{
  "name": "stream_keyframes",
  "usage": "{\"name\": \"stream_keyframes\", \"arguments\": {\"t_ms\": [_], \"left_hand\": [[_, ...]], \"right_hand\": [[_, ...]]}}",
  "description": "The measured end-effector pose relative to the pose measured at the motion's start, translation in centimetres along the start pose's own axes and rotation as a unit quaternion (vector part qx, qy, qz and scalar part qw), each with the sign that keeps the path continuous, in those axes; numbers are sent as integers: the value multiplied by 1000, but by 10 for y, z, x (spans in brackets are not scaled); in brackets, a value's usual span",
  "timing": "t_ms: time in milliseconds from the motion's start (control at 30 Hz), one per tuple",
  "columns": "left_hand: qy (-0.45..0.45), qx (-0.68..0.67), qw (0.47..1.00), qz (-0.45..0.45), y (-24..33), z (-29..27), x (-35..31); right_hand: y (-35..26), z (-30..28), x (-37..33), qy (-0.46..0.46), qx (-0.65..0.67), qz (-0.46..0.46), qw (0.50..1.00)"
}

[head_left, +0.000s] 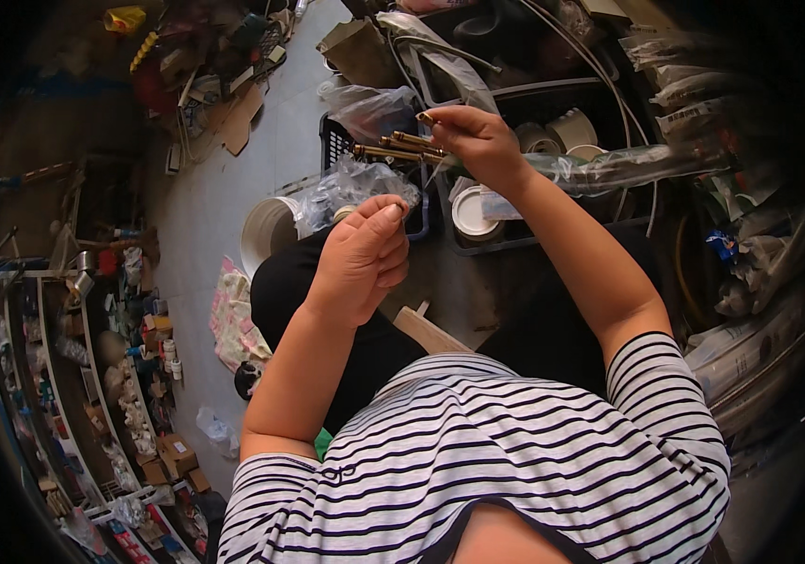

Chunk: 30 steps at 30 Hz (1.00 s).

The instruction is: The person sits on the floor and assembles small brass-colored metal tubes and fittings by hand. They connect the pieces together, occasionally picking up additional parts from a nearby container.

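My right hand (479,146) is raised at the top middle, its thumb and fingers closed on a small brass-coloured piece (425,119) that pokes out at the fingertips. Just below it, several thin brass-coloured tubes (389,150) lie over a black plastic basket (335,141). Nearer to me, my left hand (365,249) is closed in a pinch, thumb against the curled fingers. A small dark bit shows at its fingertips, too small to name. Crumpled clear plastic bags (355,183) lie beyond my left hand.
A white bucket (266,230) stands left of my knee. To the right, a dark crate (515,240) holds a white-lidded tub (474,211) and rolls, with a long plastic-wrapped bundle (609,167) across it. Crowded shelves (92,376) line the left; wrapped stock fills the right.
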<state>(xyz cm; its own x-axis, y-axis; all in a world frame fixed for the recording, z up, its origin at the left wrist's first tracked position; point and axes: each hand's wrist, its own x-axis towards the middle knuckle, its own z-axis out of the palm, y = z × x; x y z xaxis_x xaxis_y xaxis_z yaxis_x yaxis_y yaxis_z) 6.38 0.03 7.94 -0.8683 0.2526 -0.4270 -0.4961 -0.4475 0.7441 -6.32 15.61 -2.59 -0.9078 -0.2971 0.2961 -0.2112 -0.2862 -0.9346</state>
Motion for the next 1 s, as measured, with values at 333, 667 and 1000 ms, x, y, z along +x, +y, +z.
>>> {"name": "stream_keyframes", "arguments": {"t_ms": [333,667,1000], "left_hand": [[53,253,962,84,39,4,65],[46,370,911,178,57,6,113],[45,418,885,200,52,-3,133]], "right_hand": [[-25,-8,-12,-67,128,81,986],[-22,-13,11,21,130,115,985],[-15,-14,21,20,103,90,990]]}}
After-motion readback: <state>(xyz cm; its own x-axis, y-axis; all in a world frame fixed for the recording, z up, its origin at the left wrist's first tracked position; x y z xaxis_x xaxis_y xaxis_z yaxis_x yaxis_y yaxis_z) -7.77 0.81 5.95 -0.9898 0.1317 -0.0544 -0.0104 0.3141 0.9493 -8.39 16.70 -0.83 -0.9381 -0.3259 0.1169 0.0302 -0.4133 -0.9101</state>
